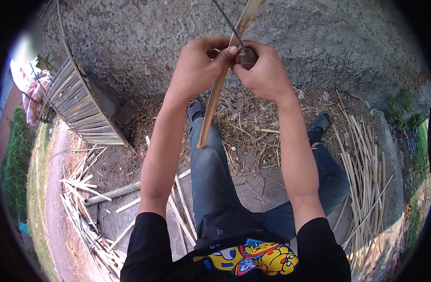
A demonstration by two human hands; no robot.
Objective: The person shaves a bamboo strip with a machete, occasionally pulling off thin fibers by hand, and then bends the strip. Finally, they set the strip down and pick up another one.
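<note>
A long bamboo strip [211,113] runs from the top of the view down to the person's knee on the left. My left hand [203,63] is closed around the strip at its middle, thumb and fingers pressed together. Just right of it, my right hand [264,68] grips the dark round handle [248,58] of a tool. The tool's thin dark blade [230,26] points up and to the left, crossing the strip. Both hands are close together at the strip. The fingers of my right hand wrap behind the handle and are partly hidden.
Cut bamboo strips lie in a pile at right [365,174] and another at left [91,230]. A bamboo slat panel [81,103] leans at the upper left. A rough wall [318,42] stands ahead, with dry debris [253,117] below. A bamboo pole [114,193] lies at left.
</note>
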